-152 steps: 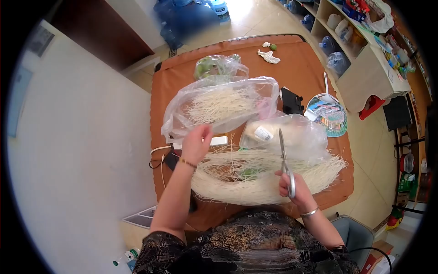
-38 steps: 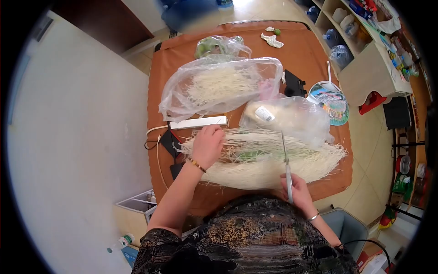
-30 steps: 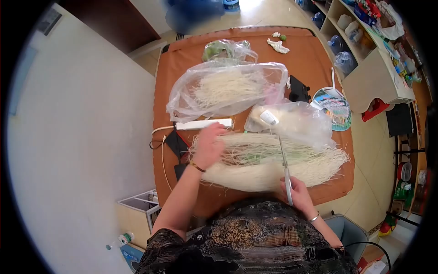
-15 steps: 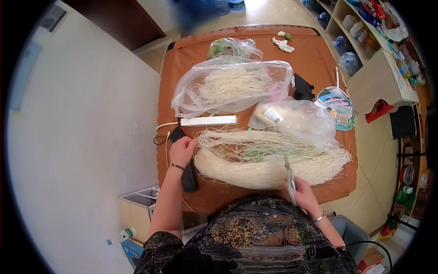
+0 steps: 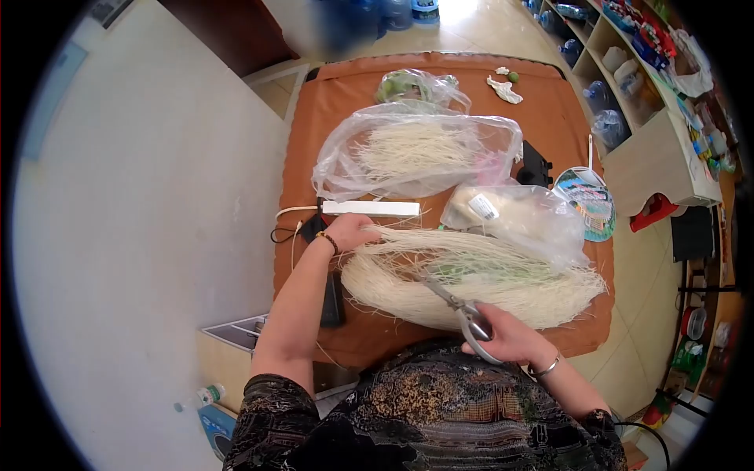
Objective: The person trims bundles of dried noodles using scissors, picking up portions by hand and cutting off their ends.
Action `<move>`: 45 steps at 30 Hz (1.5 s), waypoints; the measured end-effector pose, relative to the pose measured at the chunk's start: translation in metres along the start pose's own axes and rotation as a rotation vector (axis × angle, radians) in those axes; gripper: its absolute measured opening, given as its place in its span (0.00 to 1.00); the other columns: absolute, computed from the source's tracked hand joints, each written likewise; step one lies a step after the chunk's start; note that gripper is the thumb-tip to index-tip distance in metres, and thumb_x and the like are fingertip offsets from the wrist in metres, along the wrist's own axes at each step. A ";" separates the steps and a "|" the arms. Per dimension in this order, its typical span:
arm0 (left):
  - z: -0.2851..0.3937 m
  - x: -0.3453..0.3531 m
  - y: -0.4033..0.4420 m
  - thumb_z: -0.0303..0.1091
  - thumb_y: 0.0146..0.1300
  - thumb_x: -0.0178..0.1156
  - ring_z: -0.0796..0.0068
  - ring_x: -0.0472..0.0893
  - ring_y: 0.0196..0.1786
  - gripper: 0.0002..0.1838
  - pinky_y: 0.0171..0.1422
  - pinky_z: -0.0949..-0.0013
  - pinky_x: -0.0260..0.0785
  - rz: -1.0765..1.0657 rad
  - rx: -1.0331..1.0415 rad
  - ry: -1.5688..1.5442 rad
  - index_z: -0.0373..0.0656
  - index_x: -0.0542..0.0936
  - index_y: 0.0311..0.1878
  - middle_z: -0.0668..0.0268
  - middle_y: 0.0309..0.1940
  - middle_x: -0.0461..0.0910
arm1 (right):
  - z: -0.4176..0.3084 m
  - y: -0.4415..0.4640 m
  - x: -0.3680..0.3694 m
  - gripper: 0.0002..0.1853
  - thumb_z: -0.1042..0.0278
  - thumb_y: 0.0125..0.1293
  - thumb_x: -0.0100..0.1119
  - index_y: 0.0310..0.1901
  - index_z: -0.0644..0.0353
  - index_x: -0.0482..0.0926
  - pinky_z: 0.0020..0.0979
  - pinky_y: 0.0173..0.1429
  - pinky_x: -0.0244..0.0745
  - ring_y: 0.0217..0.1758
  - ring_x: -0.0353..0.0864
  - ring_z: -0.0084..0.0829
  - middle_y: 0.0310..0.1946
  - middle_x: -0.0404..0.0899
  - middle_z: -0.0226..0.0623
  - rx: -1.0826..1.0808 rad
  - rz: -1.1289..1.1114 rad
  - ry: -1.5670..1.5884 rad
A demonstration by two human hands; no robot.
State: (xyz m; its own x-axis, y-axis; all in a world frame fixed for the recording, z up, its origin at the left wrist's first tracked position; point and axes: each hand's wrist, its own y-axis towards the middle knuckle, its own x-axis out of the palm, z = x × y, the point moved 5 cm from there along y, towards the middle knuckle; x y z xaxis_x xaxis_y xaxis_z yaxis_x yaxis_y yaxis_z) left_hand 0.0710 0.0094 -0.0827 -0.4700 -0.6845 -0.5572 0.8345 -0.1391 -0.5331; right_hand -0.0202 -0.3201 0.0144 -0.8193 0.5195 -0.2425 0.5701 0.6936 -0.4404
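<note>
A large loop of dried rice noodles (image 5: 404, 302) lies across the near part of the brown table, with a light green patch showing through its middle. At the upper left bend of the loop, my left hand (image 5: 353, 233) is closed on some of the strands. In my right hand (image 5: 506, 336) is a pair of metal scissors (image 5: 449, 294), its handles in my fingers. The blades point up and left over the near side of the noodles. Whether any strands lie between the blades I cannot tell.
Beyond the loop lie a white power strip (image 5: 373, 208), a plastic bag of cut noodles (image 5: 416, 153), a wrapped noodle package (image 5: 510, 212), a black stand (image 5: 536, 163) and a hand fan (image 5: 587, 204). A bag with green produce (image 5: 416, 86) sits farther back. Shelves (image 5: 620, 55) stand at right.
My left hand has moved right and slightly up along the noodles. The scissors have swung from pointing up to pointing left, and my right hand has shifted a little left and down.
</note>
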 end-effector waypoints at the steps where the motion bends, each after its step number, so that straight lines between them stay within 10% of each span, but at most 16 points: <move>1: 0.006 -0.004 -0.006 0.38 0.57 0.64 0.79 0.79 0.38 0.16 0.45 0.75 0.71 -0.044 -0.065 -0.133 0.34 0.80 0.42 0.66 0.35 0.82 | -0.001 0.005 0.002 0.29 0.46 0.50 0.69 0.39 0.64 0.69 0.35 0.37 0.71 0.30 0.75 0.37 0.28 0.74 0.40 -0.002 -0.003 0.000; 13: 0.029 -0.002 -0.064 0.54 0.72 0.34 0.67 0.78 0.49 0.32 0.54 0.65 0.72 0.013 -0.094 -1.444 0.31 0.67 0.59 0.56 0.51 0.76 | -0.029 0.076 0.019 0.35 0.36 0.51 0.63 0.39 0.67 0.71 0.34 0.37 0.71 0.31 0.76 0.38 0.28 0.75 0.44 -0.035 -0.111 -0.210; 16: 0.026 0.001 -0.073 0.48 0.73 0.35 0.64 0.74 0.55 0.29 0.61 0.62 0.66 -0.134 0.274 -1.689 0.30 0.65 0.61 0.55 0.54 0.74 | -0.041 0.085 0.019 0.30 0.40 0.54 0.62 0.39 0.64 0.70 0.33 0.35 0.67 0.29 0.71 0.30 0.25 0.72 0.37 -0.043 -0.160 -0.229; 28: 0.033 0.030 -0.079 0.29 0.70 0.41 0.68 0.72 0.58 0.19 0.65 0.66 0.61 0.212 0.401 -1.792 0.29 0.67 0.59 0.59 0.54 0.73 | -0.067 0.090 0.007 0.34 0.38 0.53 0.62 0.44 0.66 0.71 0.33 0.40 0.70 0.35 0.76 0.32 0.31 0.77 0.40 0.022 -0.130 -0.315; 36: 0.034 0.045 -0.079 0.25 0.67 0.44 0.65 0.67 0.61 0.35 0.66 0.63 0.58 0.381 0.498 -1.899 0.36 0.38 0.71 0.55 0.61 0.65 | -0.084 0.102 0.006 0.34 0.34 0.56 0.57 0.41 0.66 0.73 0.32 0.40 0.69 0.35 0.73 0.26 0.30 0.76 0.37 0.036 -0.246 -0.248; 45: 0.038 0.060 -0.076 0.21 0.61 0.44 0.68 0.68 0.60 0.35 0.64 0.68 0.59 0.575 0.412 -1.900 0.35 0.43 0.71 0.57 0.59 0.67 | -0.095 0.105 -0.002 0.36 0.28 0.57 0.50 0.36 0.64 0.75 0.25 0.34 0.66 0.30 0.70 0.21 0.25 0.72 0.31 0.212 -0.390 -0.261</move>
State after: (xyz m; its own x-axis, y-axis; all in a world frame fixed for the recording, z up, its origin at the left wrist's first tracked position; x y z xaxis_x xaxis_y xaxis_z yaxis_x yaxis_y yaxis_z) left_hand -0.0099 -0.0483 -0.0513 0.4285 -0.3977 0.8113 0.8791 0.3911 -0.2726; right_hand 0.0470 -0.2011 0.0512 -0.9718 0.0821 -0.2212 0.2169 0.6801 -0.7003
